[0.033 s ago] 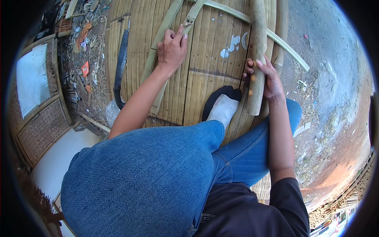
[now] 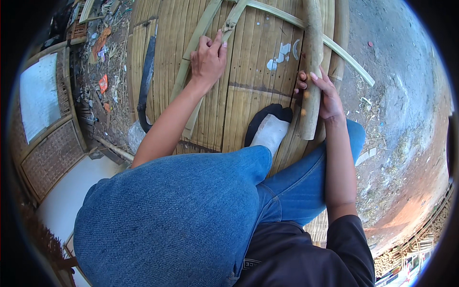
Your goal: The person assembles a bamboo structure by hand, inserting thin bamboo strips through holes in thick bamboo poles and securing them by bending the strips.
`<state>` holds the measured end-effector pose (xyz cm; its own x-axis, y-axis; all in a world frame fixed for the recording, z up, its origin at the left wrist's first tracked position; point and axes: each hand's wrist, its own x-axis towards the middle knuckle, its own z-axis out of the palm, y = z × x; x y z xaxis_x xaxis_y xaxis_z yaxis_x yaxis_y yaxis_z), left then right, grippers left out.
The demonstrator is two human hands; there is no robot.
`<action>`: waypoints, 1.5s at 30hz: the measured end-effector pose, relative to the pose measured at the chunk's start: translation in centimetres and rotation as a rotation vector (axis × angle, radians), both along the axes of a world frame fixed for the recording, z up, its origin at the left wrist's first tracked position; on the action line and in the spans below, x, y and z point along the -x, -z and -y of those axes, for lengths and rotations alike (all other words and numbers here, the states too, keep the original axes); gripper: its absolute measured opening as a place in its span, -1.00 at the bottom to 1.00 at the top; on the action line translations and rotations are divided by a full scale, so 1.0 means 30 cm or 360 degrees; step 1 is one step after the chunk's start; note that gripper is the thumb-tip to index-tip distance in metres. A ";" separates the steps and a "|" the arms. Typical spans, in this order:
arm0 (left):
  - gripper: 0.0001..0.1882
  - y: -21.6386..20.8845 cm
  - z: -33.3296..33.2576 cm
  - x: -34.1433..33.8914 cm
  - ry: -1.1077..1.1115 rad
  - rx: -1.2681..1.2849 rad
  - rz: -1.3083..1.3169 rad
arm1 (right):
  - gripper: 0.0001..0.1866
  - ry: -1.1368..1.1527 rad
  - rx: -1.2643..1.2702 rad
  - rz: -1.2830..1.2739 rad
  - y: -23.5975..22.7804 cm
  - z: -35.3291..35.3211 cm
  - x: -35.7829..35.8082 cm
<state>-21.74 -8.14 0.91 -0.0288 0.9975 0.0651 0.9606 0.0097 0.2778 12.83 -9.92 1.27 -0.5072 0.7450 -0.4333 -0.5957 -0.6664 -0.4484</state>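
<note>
My left hand [image 2: 209, 62] is closed around a split bamboo strip [image 2: 233, 18], with thumb and index finger close below its dark knot. A second pale strip [image 2: 203, 26] lies slanting just left of it. My right hand [image 2: 330, 98] grips a round wooden pole [image 2: 312, 48] near its lower end, the thumb over the front and fingertips showing on the left side. Beneath the pole a thin bamboo strip [image 2: 349, 60] crosses and sticks out to the right. Both hands are above a platform of bamboo slats [image 2: 239, 115].
A long dark tool with a curved end [image 2: 147, 71] lies along the platform's left edge. My socked foot [image 2: 270, 131] rests between my hands. A bamboo pole [image 2: 340, 36] edges the platform on the right, beside bare ground [image 2: 392, 62]. Litter [image 2: 103, 83] lies at left.
</note>
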 end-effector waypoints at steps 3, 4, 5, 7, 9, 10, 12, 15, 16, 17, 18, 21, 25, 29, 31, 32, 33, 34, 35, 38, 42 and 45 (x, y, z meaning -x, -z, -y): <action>-0.54 -0.001 0.001 0.000 -0.0004 -0.0009 0.0022 | -0.07 0.0014 0.0000 0.0016 -0.003 0.000 0.002; -0.54 0.000 0.002 0.000 -0.0001 -0.0008 0.0024 | -0.07 0.0016 0.0006 0.0014 -0.003 0.000 0.002; -0.54 0.001 0.002 0.001 -0.0007 0.0003 0.0027 | -0.07 0.0016 0.0009 0.0015 -0.003 0.001 0.001; -0.54 0.005 0.003 0.002 -0.0011 0.0021 0.0018 | -0.07 0.0025 0.0023 0.0030 -0.003 0.002 0.001; -0.55 0.012 0.003 0.003 -0.0003 -0.0004 0.0009 | -0.07 0.0035 0.0047 0.0061 -0.003 0.003 0.001; -0.55 0.016 0.003 0.003 0.0010 -0.0045 0.0003 | -0.10 0.0031 0.0034 0.0050 -0.003 0.002 0.001; -0.55 0.025 0.002 0.003 0.0036 -0.0126 -0.0013 | -0.15 0.0014 0.0009 0.0031 -0.005 0.001 0.001; -0.56 0.037 0.003 0.004 0.0025 -0.0157 -0.0033 | -0.26 -0.0015 -0.0044 -0.0045 -0.009 0.000 0.001; -0.56 0.039 0.004 0.004 0.0038 -0.0197 -0.0047 | -0.29 -0.0018 -0.0037 -0.0035 -0.010 0.001 0.001; -0.56 0.040 0.004 0.005 0.0039 -0.0204 -0.0064 | -0.32 -0.0019 -0.0040 -0.0037 -0.011 0.001 0.001; -0.56 0.041 0.005 0.005 0.0040 -0.0210 -0.0080 | -0.35 -0.0021 -0.0046 -0.0055 -0.011 0.001 0.000; -0.55 0.037 0.008 0.003 0.0034 -0.0205 -0.0066 | -0.34 -0.0026 -0.0041 -0.0067 -0.012 0.000 0.002; -0.53 0.023 0.010 -0.005 0.0042 -0.0202 -0.0072 | -0.31 0.0005 -0.0001 -0.0029 -0.034 0.001 0.013; -0.51 0.011 0.009 -0.012 0.0024 -0.0171 -0.0094 | -0.18 -0.0031 -0.0058 0.0582 -0.102 -0.004 0.027; -0.52 0.008 0.010 -0.015 0.0016 -0.0192 -0.0097 | -0.13 -0.0034 -0.0161 0.0907 -0.144 -0.037 0.030; -0.53 0.008 0.011 -0.015 0.0004 -0.0177 -0.0102 | -0.18 -0.0057 -0.0322 0.1078 -0.160 -0.077 0.030; -0.54 0.008 0.012 -0.016 0.0014 -0.0213 -0.0090 | -0.20 -0.0086 -0.0514 0.1314 -0.174 -0.120 0.029; -0.54 0.008 0.013 -0.016 0.0008 -0.0226 -0.0085 | -0.22 -0.0113 -0.0705 0.1573 -0.188 -0.169 0.021; -0.54 0.009 0.014 -0.017 0.0004 -0.0233 -0.0079 | -0.21 -0.0225 -0.0838 0.1918 -0.192 -0.235 0.017; -0.53 0.013 0.018 -0.017 -0.0003 -0.0241 -0.0033 | -0.22 -0.0291 -0.1443 0.2586 -0.162 -0.433 0.028; -0.51 0.005 0.021 -0.016 -0.0015 -0.0224 -0.0023 | -0.30 -0.0502 -0.1523 0.2777 -0.094 -0.614 0.053; -0.49 -0.007 0.019 -0.014 -0.0008 -0.0216 -0.0007 | -0.31 -0.0505 -0.1662 0.2909 -0.052 -0.690 0.091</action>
<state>-21.33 -8.70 1.12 -0.0329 0.9793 0.1996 0.9619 -0.0232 0.2725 10.11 10.78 2.82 -0.2248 0.9733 -0.0472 0.8862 0.1841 -0.4252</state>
